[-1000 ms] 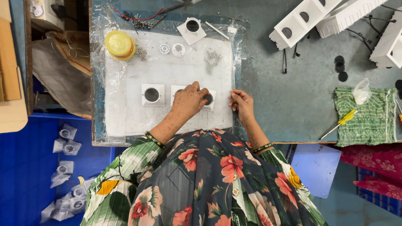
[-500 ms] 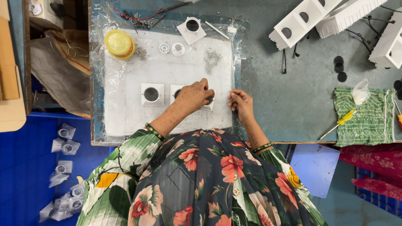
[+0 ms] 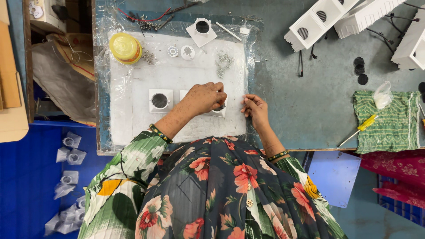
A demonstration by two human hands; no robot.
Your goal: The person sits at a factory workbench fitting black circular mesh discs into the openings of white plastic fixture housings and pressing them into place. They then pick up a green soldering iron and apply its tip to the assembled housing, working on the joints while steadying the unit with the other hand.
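My left hand (image 3: 204,97) lies over a white square fitting (image 3: 218,110) on the white foam mat (image 3: 133,115), fingers bunched at its far edge; most of that fitting is hidden beneath it. Whether the fingers pinch a small part I cannot tell. A second white square fitting with a dark round opening (image 3: 160,100) sits just left of it. My right hand (image 3: 255,107) rests at the mat's right edge, fingers curled, nothing visible in it. A small heap of screws (image 3: 224,62) lies beyond the left hand.
A yellow lidded tub (image 3: 125,48), two white discs (image 3: 180,52) and another square fitting (image 3: 202,29) sit at the mat's far side. White housings (image 3: 323,17) lie far right. A green cloth (image 3: 389,121) with a yellow screwdriver (image 3: 359,129) is at right. Bagged parts (image 3: 68,186) lie lower left.
My left hand has shifted a little to the right and farther over the fitting, its fingers now bunched at the far edge. My right hand has barely moved.
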